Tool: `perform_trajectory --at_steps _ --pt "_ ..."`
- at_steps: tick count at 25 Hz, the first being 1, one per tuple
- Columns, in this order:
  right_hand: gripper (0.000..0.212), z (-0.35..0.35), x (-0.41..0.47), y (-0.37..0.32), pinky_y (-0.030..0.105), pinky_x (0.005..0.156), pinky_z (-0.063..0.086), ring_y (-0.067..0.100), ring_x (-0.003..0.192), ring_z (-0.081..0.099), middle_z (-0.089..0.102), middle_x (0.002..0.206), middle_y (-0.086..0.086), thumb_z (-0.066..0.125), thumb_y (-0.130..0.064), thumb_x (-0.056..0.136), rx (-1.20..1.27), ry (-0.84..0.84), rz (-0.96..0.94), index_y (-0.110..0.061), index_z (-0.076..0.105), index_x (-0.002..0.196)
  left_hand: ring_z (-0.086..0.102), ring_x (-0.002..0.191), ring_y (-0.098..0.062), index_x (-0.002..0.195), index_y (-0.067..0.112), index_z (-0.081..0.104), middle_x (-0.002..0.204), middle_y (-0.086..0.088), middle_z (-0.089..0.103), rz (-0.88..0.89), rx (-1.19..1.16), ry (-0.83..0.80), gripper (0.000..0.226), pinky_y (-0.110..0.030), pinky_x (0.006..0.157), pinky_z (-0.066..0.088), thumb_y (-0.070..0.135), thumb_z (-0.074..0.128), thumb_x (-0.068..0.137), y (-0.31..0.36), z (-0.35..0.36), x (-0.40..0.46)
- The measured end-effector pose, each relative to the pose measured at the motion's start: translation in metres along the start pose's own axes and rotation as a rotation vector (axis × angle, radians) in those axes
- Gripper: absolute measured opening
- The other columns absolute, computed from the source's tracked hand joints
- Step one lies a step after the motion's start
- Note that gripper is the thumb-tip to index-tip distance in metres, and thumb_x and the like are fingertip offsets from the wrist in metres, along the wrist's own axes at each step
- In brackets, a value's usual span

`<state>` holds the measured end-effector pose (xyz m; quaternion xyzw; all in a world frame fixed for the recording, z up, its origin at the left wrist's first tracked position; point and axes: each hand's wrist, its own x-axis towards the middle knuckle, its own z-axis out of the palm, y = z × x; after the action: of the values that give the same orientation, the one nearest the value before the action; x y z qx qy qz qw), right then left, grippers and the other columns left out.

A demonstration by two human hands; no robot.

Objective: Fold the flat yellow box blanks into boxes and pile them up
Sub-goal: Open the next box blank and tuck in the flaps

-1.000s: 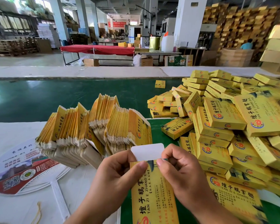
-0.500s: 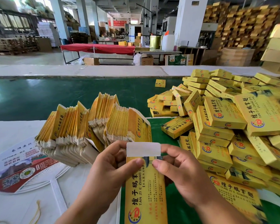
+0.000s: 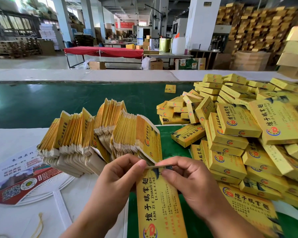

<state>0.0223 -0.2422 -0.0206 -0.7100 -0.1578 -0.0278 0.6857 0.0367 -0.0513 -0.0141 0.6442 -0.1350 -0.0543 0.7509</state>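
Note:
I hold one yellow box upright in front of me, its printed face toward me. My left hand grips its top left corner with thumb on the front. My right hand pinches the top right, fingers pressing the white end flap down so only its edge shows. Behind my hands stands a fanned stack of flat yellow blanks. To the right lies a big heap of folded yellow boxes.
A round printed hand fan lies on the white table sheet at left. A green conveyor belt runs across behind the blanks, with one small yellow box alone on it. Cardboard stacks stand at far right.
The white end flap, standing up a second ago, has been folded down into the box top. The box has risen slightly and my thumbs have closed in on its upper edge.

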Motion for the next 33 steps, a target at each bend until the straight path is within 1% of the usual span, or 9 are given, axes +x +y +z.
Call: perform_trajectory --at_steps 7,10,15,17,20,22,24,28,33 --pt "0.032 0.002 0.0 -0.001 0.039 0.06 0.044 0.027 0.067 0.054 0.054 0.076 0.036 0.068 -0.045 0.076 0.026 0.03 0.051 -0.018 0.075 0.092 0.062 0.058 -0.018 0.08 0.007 0.068 0.068 -0.014 0.063 -0.064 -0.051 0.002 0.013 -0.019 0.048 0.048 0.018 0.072 0.073 0.002 0.002 0.0" --pt "0.029 0.002 -0.001 -0.001 0.027 0.056 0.049 0.02 0.063 0.061 0.064 0.072 0.025 0.068 -0.042 0.08 0.002 0.019 0.05 -0.013 0.073 0.084 0.063 0.064 -0.026 0.081 0.01 0.069 0.073 -0.022 0.064 -0.029 0.008 0.012 0.011 -0.031 0.057 0.052 0.014 0.079 0.078 0.0 0.003 -0.001" --pt "0.016 0.004 -0.003 -0.001 0.032 0.055 0.046 0.017 0.06 0.058 0.066 0.068 0.015 0.066 -0.032 0.085 -0.143 0.123 -0.023 -0.017 0.071 0.08 0.064 0.073 -0.03 0.085 0.018 0.07 0.084 -0.023 0.068 -0.022 0.058 0.085 0.012 -0.036 0.065 0.055 0.007 0.073 0.083 -0.001 0.006 -0.001" --pt "0.014 0.005 -0.004 -0.003 0.032 0.051 0.044 0.019 0.057 0.055 0.064 0.068 0.012 0.065 -0.034 0.085 -0.232 0.248 -0.101 -0.022 0.071 0.081 0.069 0.076 -0.024 0.089 0.025 0.069 0.086 -0.004 0.072 0.041 0.209 0.188 0.012 -0.036 0.07 0.058 0.019 0.074 0.08 0.0 0.008 -0.003" --pt "0.012 0.01 -0.007 -0.003 0.037 0.047 0.045 0.023 0.058 0.055 0.063 0.067 0.005 0.065 -0.038 0.085 -0.305 0.386 -0.164 -0.027 0.069 0.085 0.064 0.083 0.002 0.105 0.042 0.054 0.092 0.024 0.065 0.132 0.667 0.167 0.057 -0.02 0.068 0.056 0.071 0.071 0.059 0.002 0.017 -0.013" --pt "0.014 0.016 -0.009 -0.002 0.034 0.047 0.047 0.018 0.056 0.057 0.064 0.066 0.001 0.067 -0.04 0.085 -0.32 0.374 -0.183 -0.026 0.067 0.084 0.053 0.09 0.012 0.111 0.051 0.033 0.094 0.035 0.052 0.167 0.929 0.122 0.078 -0.007 0.069 0.044 0.085 0.058 0.046 0.0 0.024 -0.017" --pt "0.019 0.021 -0.009 -0.001 0.029 0.047 0.049 0.011 0.055 0.058 0.065 0.065 -0.002 0.066 -0.044 0.084 -0.325 0.312 -0.173 -0.024 0.065 0.082 0.05 0.086 0.007 0.112 0.052 0.024 0.096 0.037 0.045 0.193 0.997 0.137 0.081 -0.003 0.067 0.038 0.082 0.055 0.044 -0.004 0.028 -0.017" --pt "0.025 0.023 -0.008 -0.003 0.036 0.052 0.055 0.013 0.06 0.066 0.071 0.069 -0.001 0.066 -0.049 0.082 -0.301 0.28 -0.127 -0.024 0.064 0.081 0.053 0.076 0.0 0.107 0.041 0.041 0.088 0.027 0.051 0.301 1.033 0.175 0.067 -0.009 0.061 0.038 0.067 0.062 0.049 -0.004 0.022 -0.015" --pt "0.017 0.019 -0.007 -0.008 0.034 0.048 0.045 0.021 0.055 0.058 0.066 0.064 0.007 0.064 -0.035 0.088 -0.206 0.314 -0.129 -0.021 0.064 0.077 0.056 0.07 -0.002 0.112 0.032 0.052 0.084 0.022 0.054 0.332 1.069 0.139 0.068 -0.013 0.058 0.04 0.058 0.066 0.051 0.004 0.021 -0.016"
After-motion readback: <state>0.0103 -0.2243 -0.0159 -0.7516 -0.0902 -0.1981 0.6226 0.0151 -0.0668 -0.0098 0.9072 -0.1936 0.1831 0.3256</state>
